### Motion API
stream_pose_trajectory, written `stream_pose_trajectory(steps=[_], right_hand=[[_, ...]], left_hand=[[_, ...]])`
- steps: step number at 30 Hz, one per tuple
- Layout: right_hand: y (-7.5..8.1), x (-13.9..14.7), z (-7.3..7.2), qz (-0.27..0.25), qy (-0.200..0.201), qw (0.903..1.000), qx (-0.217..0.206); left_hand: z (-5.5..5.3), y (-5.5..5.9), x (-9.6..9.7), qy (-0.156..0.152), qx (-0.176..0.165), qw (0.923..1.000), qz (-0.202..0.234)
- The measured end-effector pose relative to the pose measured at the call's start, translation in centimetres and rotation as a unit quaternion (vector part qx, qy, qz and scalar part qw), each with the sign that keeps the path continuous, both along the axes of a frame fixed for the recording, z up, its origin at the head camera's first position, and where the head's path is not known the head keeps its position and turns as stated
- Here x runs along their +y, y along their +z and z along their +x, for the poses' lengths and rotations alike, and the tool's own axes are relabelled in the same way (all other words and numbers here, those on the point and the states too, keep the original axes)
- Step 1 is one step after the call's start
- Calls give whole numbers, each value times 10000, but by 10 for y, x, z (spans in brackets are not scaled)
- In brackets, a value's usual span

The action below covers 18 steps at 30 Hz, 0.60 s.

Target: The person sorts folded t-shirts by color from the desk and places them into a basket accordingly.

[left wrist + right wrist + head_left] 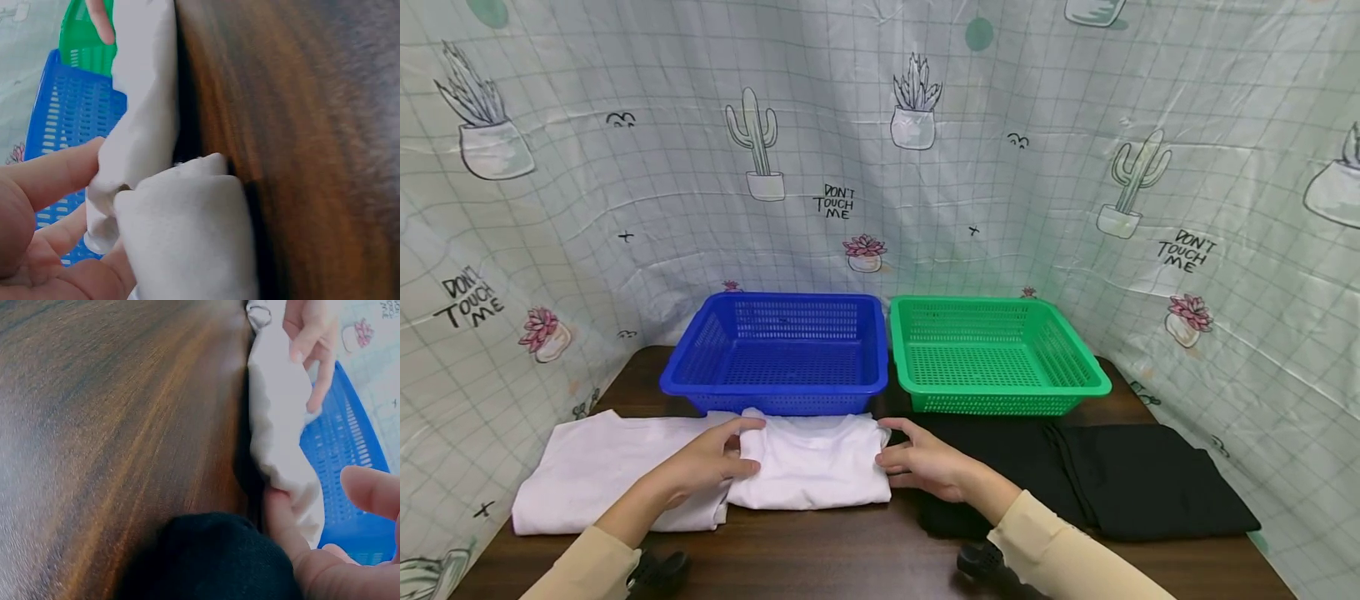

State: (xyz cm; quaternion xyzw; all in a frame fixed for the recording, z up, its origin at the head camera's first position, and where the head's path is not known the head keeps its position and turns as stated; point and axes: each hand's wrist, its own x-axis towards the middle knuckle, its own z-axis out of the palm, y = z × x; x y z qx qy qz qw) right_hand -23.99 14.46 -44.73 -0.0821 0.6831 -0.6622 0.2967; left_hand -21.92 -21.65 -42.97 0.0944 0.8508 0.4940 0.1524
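Note:
A folded white T-shirt lies on the table in front of the blue basket, between the two hands. At its left end my left hand has its fingers spread along the edge, the tips touching the cloth. My right hand is at the opposite end, its spread fingertips right at the shirt's edge. In the right wrist view, one finger touches the white cloth while another stands apart from it. A second folded white garment is at the left, partly behind the left hand.
Behind the shirt stand a blue basket and a green basket, side by side. Folded black garments lie at the right, partly under the right forearm. Brown tabletop shows in front. A patterned curtain surrounds the table.

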Motion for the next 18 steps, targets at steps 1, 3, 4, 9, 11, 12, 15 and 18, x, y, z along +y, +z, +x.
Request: stream_pose_trajectory(steps=[1,3,4,9,11,12,15,18], right_hand=[[0,0,0,-12,20,10000,-26],[1,-1,-1,-9,59,9999,-91],[2,-1,-2,16,86,9999,-106],[7,-4,-6,205,189,9994,-195],[7,-6,-8,267,244,9992,-177],[7,-8,-8,338,256,9990,-126],[5,-13,-8,540,236,9982,118],[2,-16,-9,561,155,9978,303]], left_hand=[[0,-1,-1,6,-23,10000,17],[0,-3,-3,-19,-72,9999,90],[0,-4,-3,-51,-84,9999,134],[-2,-6,-3,-233,-145,9992,304],[-3,-6,-2,-265,-180,9989,348],[-3,-7,-2,-261,-204,9988,366],[-5,-9,0,-233,-322,9982,444],[-6,-10,2,-178,-395,9978,497]])
